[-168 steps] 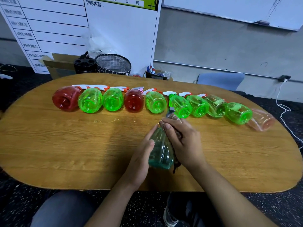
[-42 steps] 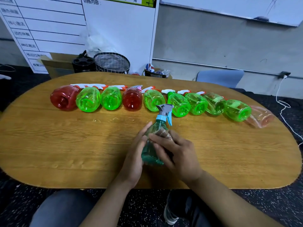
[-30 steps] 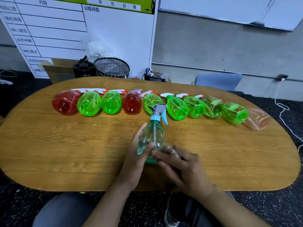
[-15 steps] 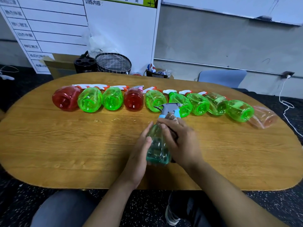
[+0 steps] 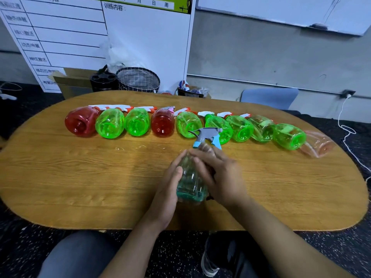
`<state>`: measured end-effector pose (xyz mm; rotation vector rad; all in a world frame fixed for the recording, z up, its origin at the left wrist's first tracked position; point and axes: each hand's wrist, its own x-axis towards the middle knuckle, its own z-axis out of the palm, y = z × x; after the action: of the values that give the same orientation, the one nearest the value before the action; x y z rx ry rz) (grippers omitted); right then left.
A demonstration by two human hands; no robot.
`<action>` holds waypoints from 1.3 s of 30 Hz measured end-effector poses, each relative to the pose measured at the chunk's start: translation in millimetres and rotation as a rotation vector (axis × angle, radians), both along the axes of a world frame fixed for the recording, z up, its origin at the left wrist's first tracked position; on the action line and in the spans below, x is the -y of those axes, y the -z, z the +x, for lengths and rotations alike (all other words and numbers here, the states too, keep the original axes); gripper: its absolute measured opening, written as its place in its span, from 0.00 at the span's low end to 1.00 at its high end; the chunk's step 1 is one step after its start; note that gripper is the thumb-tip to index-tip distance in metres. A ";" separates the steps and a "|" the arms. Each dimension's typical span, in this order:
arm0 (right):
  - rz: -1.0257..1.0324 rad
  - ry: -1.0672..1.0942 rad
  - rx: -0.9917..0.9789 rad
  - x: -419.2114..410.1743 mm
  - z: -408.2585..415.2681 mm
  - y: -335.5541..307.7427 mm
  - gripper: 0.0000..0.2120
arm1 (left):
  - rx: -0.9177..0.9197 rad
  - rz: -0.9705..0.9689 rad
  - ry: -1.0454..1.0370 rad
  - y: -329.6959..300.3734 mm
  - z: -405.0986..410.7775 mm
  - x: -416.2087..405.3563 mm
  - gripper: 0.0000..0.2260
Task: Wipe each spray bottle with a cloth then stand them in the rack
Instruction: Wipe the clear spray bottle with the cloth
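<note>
The left hand (image 5: pixel 167 189) grips the teal spray bottle (image 5: pixel 190 183) upright near the tabletop's (image 5: pixel 80 177) 6 o'clock edge; the right hand (image 5: pixel 218 177) curls around its shoulder. Ten bottles (image 5: pixel 138 122) lie in a row toward 12 o'clock.

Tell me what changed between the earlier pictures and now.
The right hand slid down the teal bottle and back up to its neck, apparently wiping. The left hand kept holding the bottle upright. The row of lying bottles on the table did not move.
</note>
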<state>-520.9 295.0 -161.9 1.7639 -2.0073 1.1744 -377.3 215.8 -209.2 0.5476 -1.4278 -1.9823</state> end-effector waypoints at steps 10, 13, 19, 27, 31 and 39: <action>0.008 -0.249 -0.187 -30.5 23.2 25.7 0.13 | 0.005 -0.035 -0.037 3.1 -0.6 4.4 0.21; 0.009 -0.247 -0.289 -26.8 13.9 25.0 0.13 | 0.018 -0.041 -0.037 2.1 -2.0 4.7 0.20; 0.041 0.115 0.120 20.1 -7.7 -3.7 0.19 | 0.007 0.024 0.006 -0.6 -0.5 1.7 0.21; 0.021 -0.159 -0.056 -24.4 25.6 24.6 0.13 | 0.002 -0.008 -0.045 -0.1 -0.5 2.3 0.21; 0.001 -0.241 -0.257 -35.8 22.9 38.6 0.12 | 0.004 -0.029 -0.050 -2.7 -1.1 1.9 0.21; 0.049 0.102 0.084 11.0 3.0 0.6 0.17 | -0.002 0.025 0.004 -1.1 0.0 -0.3 0.18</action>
<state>-517.9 284.0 -162.5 1.6388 -2.1637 1.1954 -377.3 216.1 -208.1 0.5537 -1.4062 -2.0057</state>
